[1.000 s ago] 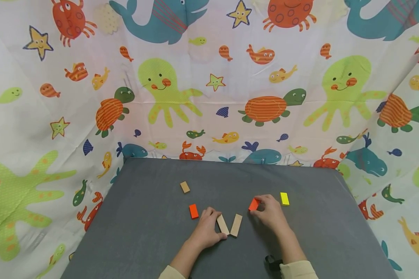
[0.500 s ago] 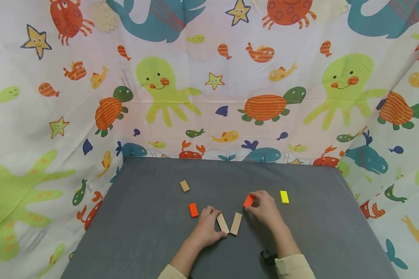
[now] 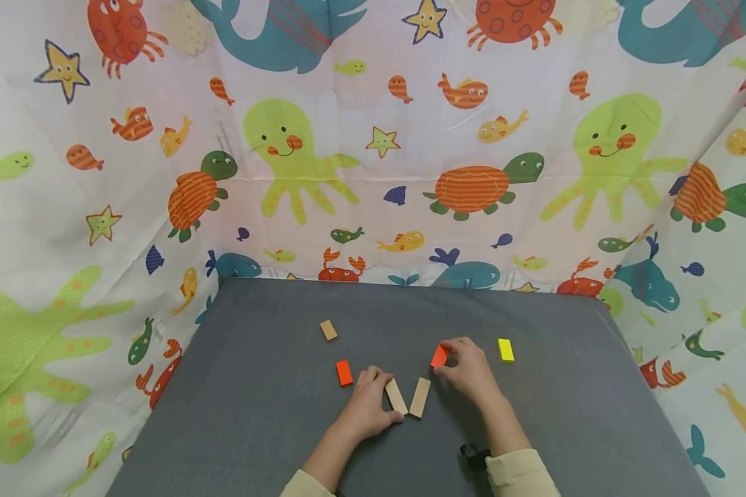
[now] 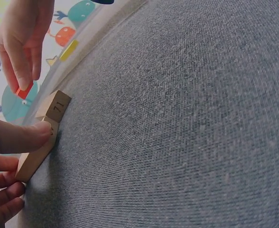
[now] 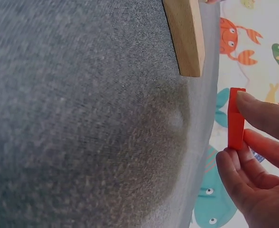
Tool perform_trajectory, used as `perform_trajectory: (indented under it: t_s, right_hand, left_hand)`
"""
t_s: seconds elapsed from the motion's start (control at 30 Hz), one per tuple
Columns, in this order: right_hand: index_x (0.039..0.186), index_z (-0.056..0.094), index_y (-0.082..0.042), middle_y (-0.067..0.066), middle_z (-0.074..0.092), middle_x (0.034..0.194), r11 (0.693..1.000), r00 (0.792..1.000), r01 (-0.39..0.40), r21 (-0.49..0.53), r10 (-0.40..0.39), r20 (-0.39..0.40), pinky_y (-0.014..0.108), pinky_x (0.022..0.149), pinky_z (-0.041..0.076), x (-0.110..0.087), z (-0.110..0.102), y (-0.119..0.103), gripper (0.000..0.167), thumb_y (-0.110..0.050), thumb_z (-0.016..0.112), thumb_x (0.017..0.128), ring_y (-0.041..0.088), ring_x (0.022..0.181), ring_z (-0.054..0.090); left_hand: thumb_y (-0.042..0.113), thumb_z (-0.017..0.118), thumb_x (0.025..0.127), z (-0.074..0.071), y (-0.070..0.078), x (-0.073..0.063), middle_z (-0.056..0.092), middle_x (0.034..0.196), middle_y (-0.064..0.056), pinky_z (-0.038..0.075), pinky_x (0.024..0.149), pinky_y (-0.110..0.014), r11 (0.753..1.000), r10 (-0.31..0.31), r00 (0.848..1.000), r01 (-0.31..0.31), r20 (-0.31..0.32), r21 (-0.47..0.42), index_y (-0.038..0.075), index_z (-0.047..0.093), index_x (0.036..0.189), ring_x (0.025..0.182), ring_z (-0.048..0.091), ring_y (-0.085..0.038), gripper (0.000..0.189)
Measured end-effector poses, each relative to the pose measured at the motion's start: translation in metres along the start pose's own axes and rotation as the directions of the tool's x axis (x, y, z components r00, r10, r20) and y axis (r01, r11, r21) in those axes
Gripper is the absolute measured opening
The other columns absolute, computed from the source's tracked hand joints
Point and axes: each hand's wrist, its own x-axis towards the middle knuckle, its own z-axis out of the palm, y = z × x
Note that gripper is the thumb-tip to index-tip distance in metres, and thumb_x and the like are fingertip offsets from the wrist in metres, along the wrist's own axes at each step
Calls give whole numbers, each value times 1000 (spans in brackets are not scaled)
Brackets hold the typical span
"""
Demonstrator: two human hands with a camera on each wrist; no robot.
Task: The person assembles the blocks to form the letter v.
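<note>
In the head view my left hand [image 3: 365, 408] holds a plain wooden block [image 3: 396, 396] lying on the grey cloth. Its thumb presses one end and its fingers lie at the other, as the left wrist view shows. A second wooden block [image 3: 419, 398], its end marked with digits [image 4: 58, 108], leans toward the first in a V, their near ends close together. My right hand [image 3: 472, 373] pinches an orange-red block [image 5: 236, 118] by its ends between thumb and fingers, just above the cloth, beyond the second wooden block and to its right.
Another orange-red block [image 3: 345, 373] lies left of my left hand, and a small wooden block [image 3: 329, 330] farther back. To the right of my right hand is a yellow block [image 3: 505, 350]. A sea-animal curtain [image 3: 323, 255] hangs behind the grey table [image 3: 273, 414].
My right hand has moved left and slightly away from me with the orange-red block, coming nearer the wooden pair. The left hand keeps its hold in the same spot.
</note>
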Motion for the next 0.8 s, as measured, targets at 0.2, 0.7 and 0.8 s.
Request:
perform_trajectory:
  t_s: [0.2, 0.7, 0.8]
  right_hand:
    - [130, 67, -5, 15, 59, 129, 1000, 1000, 9, 16, -9, 4, 48, 92, 56, 0, 0, -4, 55, -11, 87, 79, 31, 107, 65]
    - [128, 68, -7, 14, 60, 129, 1000, 999, 5, 17, -6, 51, 48, 93, 55, 5, 15, -2, 53, -12, 87, 79, 28, 106, 63]
    - [128, 68, -6, 15, 60, 129, 999, 998, 5, 33, -7, 57, 48, 93, 55, 5, 16, -2, 53, -11, 87, 79, 29, 106, 64]
  left_hand:
    - [33, 90, 76, 0, 1, -1, 50, 127, -1, 48, 100, -42, 1000, -5, 1000, 5, 3, 8, 9, 58, 139, 117, 46, -20, 75]
    - [32, 91, 75, -1, 3, -2, 50, 127, -2, 48, 100, -42, 1000, -6, 1000, 6, 3, 19, 8, 59, 138, 117, 46, -20, 74]
    - [30, 91, 75, -1, 4, -3, 51, 127, -3, 48, 100, -43, 1000, -5, 1000, 5, -4, 11, 7, 59, 138, 117, 46, -21, 74]
